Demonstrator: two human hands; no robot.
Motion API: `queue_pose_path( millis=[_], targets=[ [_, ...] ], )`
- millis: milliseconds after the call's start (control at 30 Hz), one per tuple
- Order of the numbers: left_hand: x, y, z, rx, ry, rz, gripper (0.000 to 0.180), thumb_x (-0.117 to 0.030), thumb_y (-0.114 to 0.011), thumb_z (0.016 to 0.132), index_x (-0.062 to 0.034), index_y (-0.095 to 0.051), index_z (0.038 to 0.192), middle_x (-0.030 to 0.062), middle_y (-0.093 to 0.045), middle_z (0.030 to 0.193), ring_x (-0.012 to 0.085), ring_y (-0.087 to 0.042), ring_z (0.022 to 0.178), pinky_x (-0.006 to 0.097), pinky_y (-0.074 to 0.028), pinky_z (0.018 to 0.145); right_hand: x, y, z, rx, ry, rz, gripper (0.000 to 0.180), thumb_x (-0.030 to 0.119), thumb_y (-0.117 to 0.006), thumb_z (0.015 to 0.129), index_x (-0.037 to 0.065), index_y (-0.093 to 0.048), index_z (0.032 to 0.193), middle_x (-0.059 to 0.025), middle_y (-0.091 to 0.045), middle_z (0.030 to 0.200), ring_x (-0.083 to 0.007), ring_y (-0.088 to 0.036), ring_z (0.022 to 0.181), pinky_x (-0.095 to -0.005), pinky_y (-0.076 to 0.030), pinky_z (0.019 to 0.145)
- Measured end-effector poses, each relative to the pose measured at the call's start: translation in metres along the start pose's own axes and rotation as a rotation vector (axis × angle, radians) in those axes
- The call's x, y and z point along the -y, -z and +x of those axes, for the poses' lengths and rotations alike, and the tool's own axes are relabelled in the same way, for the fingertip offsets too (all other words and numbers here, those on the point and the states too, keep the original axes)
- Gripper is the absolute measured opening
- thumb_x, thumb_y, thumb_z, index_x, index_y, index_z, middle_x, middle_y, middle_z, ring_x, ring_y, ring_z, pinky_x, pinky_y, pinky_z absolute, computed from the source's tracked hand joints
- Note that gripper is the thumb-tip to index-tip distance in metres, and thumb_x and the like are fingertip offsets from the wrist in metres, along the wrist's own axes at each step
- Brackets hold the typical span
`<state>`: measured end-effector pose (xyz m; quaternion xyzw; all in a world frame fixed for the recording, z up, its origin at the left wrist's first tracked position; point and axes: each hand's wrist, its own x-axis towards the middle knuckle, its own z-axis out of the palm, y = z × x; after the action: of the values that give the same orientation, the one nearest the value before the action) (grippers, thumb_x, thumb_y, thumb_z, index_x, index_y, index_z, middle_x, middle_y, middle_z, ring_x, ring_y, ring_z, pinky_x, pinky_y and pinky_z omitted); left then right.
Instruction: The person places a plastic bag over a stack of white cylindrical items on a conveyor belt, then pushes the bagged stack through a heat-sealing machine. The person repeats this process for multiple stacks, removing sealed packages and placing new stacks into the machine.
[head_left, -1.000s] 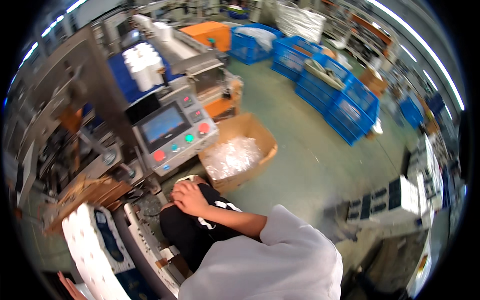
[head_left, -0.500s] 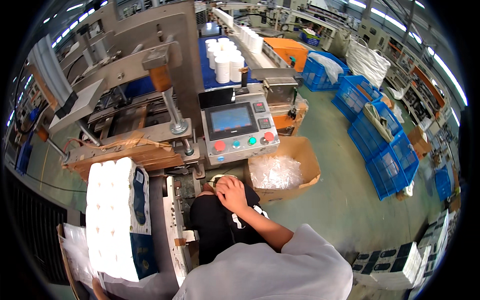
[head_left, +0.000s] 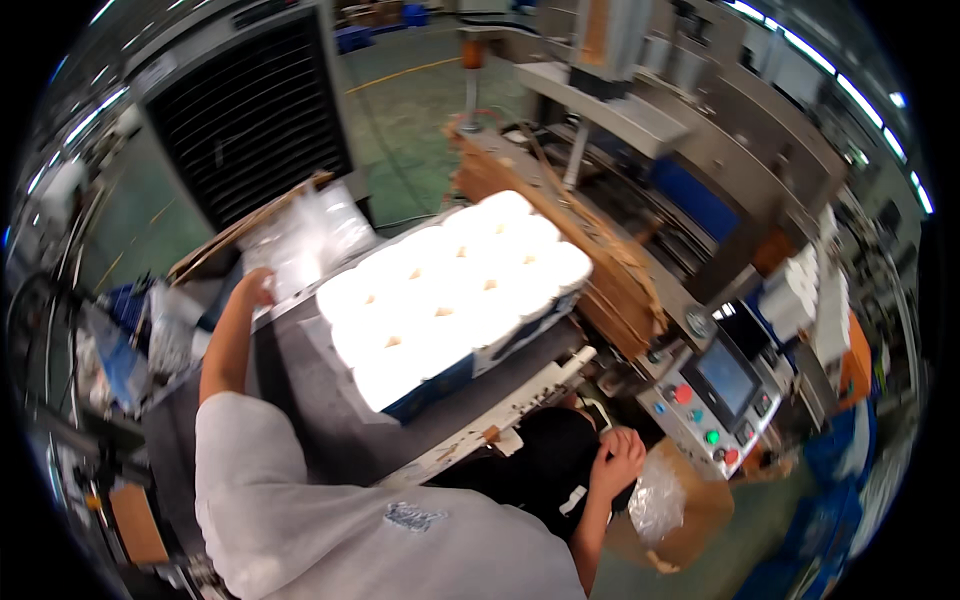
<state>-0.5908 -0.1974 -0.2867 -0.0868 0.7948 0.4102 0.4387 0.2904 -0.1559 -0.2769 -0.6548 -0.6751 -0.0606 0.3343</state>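
The left hand (head_left: 258,288) reaches to the left centre of the frame and rests at the edge of a heap of clear plastic bags (head_left: 305,238) lying on a flattened cardboard sheet (head_left: 215,248); its fingers curl into the film, but whether they grip it cannot be told. The right hand (head_left: 618,462) sits at lower right of centre, loosely closed against a black garment (head_left: 540,462), with no separate object visible in its hold. The multipack of white toilet paper rolls (head_left: 455,290) lies at centre frame on the grey machine table (head_left: 330,400), wrapped in film with a dark blue band along its lower side, well apart from both hands. The pack probably handles as light but bulky and compressible; the film wrap is likely slick, so a two-handed hold on opposite long sides, or under the bottom edge, appears more secure than a pinch on the top film. The loose bags are limp and light and probably slide against each other. A stack of brown cardboard blanks (head_left: 600,265) stands just beside the pack at its right. The control panel (head_left: 712,400) with screen and coloured buttons sits at right; below it an open carton (head_left: 690,515) holds crumpled film. The pack's far underside, the left fingertips and the right palm are hidden; rim areas are distorted.
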Motion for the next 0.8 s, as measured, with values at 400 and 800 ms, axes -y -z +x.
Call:
queue_pose_path(
  millis=[400, 800],
  targets=[
    [0.011, 0.02, -0.079, 0.243, -0.57, 0.144, 0.027, -0.025, -0.056, 0.088, 0.0013, -0.054, 0.096, 0.0067, -0.056, 0.074, 0.0169, -0.057, 0.064, 0.028, -0.047, 0.058, -0.009, -0.027, 0.004, 0.088, 0.005, -0.071, 0.033, 0.03, -0.052, 0.082, 0.014, -0.059, 0.111, -0.0084, -0.052, 0.123, -0.0334, -0.046, 0.113, -0.0474, -0.039, 0.09],
    [-0.096, -0.238, -0.396, 0.49, -1.0, 0.621, 0.053, -0.029, -0.057, 0.087, -0.0009, -0.045, 0.13, 0.0073, -0.063, 0.093, 0.0131, -0.058, 0.086, 0.025, -0.042, 0.086, 0.037, 0.011, 0.055, 0.127, 0.019, 0.458, 0.032, 0.015, -0.062, 0.081, 0.005, -0.059, 0.111, -0.013, -0.053, 0.12, -0.0306, -0.048, 0.111, -0.0381, -0.036, 0.096]
  ],
)
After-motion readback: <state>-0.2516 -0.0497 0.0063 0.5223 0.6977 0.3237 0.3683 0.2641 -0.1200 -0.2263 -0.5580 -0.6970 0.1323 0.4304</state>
